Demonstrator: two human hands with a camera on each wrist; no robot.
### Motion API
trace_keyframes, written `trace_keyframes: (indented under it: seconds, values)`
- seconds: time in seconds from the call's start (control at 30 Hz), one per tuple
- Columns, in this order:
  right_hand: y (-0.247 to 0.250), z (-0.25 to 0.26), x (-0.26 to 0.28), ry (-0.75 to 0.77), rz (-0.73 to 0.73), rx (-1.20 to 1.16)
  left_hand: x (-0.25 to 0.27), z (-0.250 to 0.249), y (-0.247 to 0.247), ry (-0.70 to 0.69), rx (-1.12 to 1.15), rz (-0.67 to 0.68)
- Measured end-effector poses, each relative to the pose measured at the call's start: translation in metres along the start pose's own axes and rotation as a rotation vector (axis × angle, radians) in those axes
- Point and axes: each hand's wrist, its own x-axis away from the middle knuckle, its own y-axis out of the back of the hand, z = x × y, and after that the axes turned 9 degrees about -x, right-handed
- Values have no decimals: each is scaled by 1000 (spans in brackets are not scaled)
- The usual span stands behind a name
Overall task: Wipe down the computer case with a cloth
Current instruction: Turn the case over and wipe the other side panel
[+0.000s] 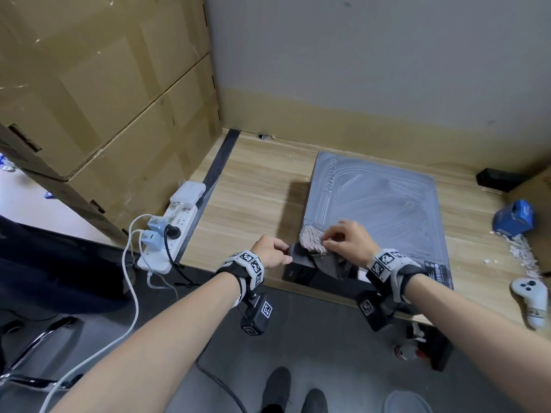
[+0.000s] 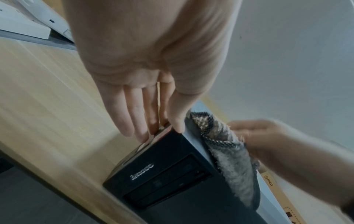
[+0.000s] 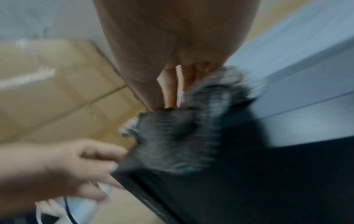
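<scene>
The computer case (image 1: 378, 210) lies flat on the wooden desk (image 1: 253, 186), its grey side panel up and streaked, its black front (image 2: 172, 174) facing me. A fuzzy grey-brown cloth (image 1: 316, 242) drapes over the near left corner of the case. My right hand (image 1: 346, 239) pinches the cloth's top edge on the panel; the right wrist view shows the cloth (image 3: 182, 133) blurred below the fingers. My left hand (image 1: 272, 251) touches the front left corner with straight fingers (image 2: 145, 121), its thumb on the top edge beside the cloth (image 2: 229, 163).
A white power strip (image 1: 170, 234) with chargers and cables sits off the desk's left edge. Stacked cardboard boxes (image 1: 104, 99) rise on the left, a grey wall behind. To the right lie a blue box (image 1: 514, 217), white scraps (image 1: 521, 254) and a white controller (image 1: 529, 299).
</scene>
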Motion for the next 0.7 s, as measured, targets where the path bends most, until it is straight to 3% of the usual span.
trace_keyframes:
  seconds: [0.27, 0.57, 0.7]
  values:
    - [7, -49, 49, 288, 8, 210, 5, -23, 0, -23, -85, 43]
    - [15, -59, 65, 137, -232, 163, 5, -29, -4, 31, -80, 21]
    - [8, -68, 81, 204, -256, 193, 3, -33, -6, 40, -86, 39]
